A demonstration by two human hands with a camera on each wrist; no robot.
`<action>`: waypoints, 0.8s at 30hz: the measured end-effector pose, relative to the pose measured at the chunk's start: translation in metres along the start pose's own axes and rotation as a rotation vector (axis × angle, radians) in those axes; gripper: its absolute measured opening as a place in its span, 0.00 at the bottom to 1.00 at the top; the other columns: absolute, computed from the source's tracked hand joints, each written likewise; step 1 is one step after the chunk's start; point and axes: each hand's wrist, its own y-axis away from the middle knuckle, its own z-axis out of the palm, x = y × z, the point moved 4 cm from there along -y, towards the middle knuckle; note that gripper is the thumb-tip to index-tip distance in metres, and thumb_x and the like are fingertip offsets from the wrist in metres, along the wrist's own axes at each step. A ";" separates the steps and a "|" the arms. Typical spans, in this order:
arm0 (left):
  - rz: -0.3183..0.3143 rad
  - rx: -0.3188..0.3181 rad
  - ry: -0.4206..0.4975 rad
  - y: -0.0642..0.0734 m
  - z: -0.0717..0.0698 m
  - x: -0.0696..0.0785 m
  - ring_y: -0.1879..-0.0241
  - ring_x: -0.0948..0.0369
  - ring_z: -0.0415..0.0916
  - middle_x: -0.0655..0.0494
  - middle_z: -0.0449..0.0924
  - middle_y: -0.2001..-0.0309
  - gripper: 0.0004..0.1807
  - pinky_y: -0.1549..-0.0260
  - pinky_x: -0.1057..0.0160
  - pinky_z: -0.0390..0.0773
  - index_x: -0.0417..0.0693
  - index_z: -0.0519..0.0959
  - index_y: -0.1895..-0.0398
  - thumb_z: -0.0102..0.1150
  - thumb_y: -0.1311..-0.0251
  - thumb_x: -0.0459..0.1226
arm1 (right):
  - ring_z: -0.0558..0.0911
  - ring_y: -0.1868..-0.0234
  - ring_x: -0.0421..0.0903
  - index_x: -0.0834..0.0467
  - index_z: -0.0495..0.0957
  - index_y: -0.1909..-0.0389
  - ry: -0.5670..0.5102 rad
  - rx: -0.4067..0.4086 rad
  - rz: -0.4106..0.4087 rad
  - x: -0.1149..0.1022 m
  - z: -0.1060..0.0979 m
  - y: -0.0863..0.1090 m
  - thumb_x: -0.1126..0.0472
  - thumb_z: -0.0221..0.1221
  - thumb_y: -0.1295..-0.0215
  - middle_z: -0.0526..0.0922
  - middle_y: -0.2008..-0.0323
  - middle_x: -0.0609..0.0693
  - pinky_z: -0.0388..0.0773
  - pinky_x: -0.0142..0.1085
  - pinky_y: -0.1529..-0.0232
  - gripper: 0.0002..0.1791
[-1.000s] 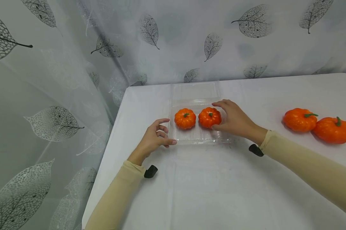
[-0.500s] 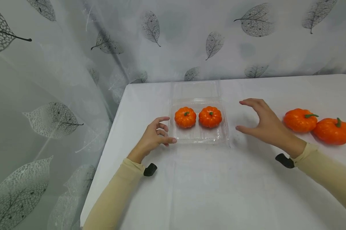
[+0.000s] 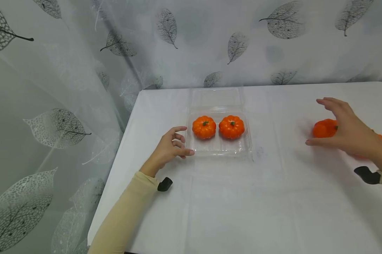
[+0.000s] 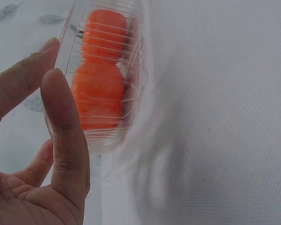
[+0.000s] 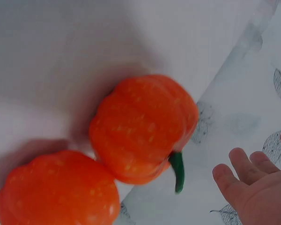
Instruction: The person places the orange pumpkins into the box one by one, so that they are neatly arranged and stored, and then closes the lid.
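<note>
A clear plastic clamshell box (image 3: 214, 146) lies on the table with its lid (image 3: 215, 98) folded back. Two small orange toy pumpkins, a left one (image 3: 204, 129) and a right one (image 3: 231, 129), sit side by side in it. My left hand (image 3: 167, 150) is at the box's left edge, fingers loosely bent, fingertips against or very near the rim. Over two more pumpkins at the right hovers my right hand (image 3: 352, 135), thumb and fingers spread, holding nothing. The right wrist view has these: one with a green stem (image 5: 143, 131), another (image 5: 58, 192) beside it, both apart from the hand.
A white cloth (image 3: 238, 204) covers the table. Behind and to the left hangs a pale curtain (image 3: 191, 42) with leaf prints. The table's left edge runs close to my left forearm (image 3: 127, 215).
My right hand has left the right pumpkin in the box and moved right, over the loose pumpkins, partly hiding them. The left hand has stayed at the box's left edge.
</note>
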 end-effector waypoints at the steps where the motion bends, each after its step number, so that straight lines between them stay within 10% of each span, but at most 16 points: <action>1: -0.002 0.002 -0.003 0.000 0.000 0.000 0.68 0.51 0.79 0.44 0.69 0.52 0.51 0.65 0.53 0.87 0.51 0.64 0.26 0.82 0.55 0.30 | 0.47 0.26 0.71 0.52 0.44 0.18 -0.002 -0.003 0.004 0.004 -0.004 0.001 0.53 0.81 0.54 0.37 0.20 0.59 0.51 0.77 0.39 0.69; 24: -0.022 0.020 -0.029 -0.001 0.004 0.000 0.68 0.51 0.78 0.45 0.69 0.53 0.52 0.65 0.54 0.87 0.52 0.64 0.26 0.82 0.56 0.31 | 0.50 0.35 0.77 0.67 0.40 0.22 0.170 -0.076 0.130 0.066 -0.013 0.012 0.53 0.82 0.56 0.42 0.29 0.79 0.62 0.79 0.51 0.72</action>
